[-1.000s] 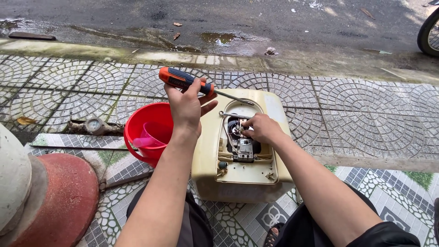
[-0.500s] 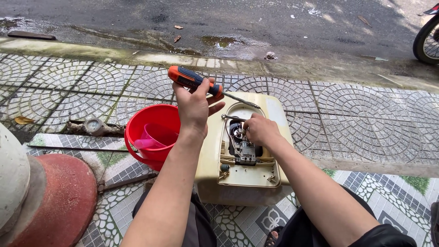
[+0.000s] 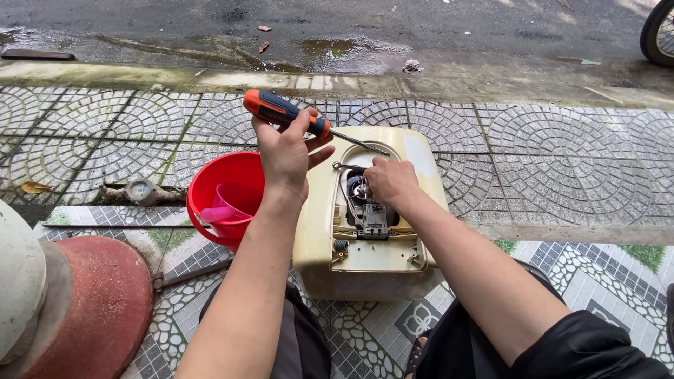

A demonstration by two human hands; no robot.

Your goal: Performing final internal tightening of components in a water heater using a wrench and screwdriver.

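Observation:
A cream plastic appliance casing [image 3: 319, 231] lies on the patterned pavement in front of me, its opening showing metal parts and a small mechanism [image 3: 371, 217]. My left hand [image 3: 284, 151] is raised above its left edge, gripping an orange and black screwdriver [image 3: 281, 111] whose shaft points right over the casing. My right hand [image 3: 390, 181] reaches into the opening, fingers closed on the parts inside; what it pinches is hidden.
A red bucket [image 3: 210, 184] with a pink scoop [image 3: 228, 205] inside stands left of the casing. A red and white rounded post [image 3: 63, 302] fills the lower left. A kerb and wet road lie beyond; a wheel [image 3: 658, 31] shows top right.
My left hand with the screwdriver has stayed raised while the view shifted slightly. My right hand remains inside the casing opening.

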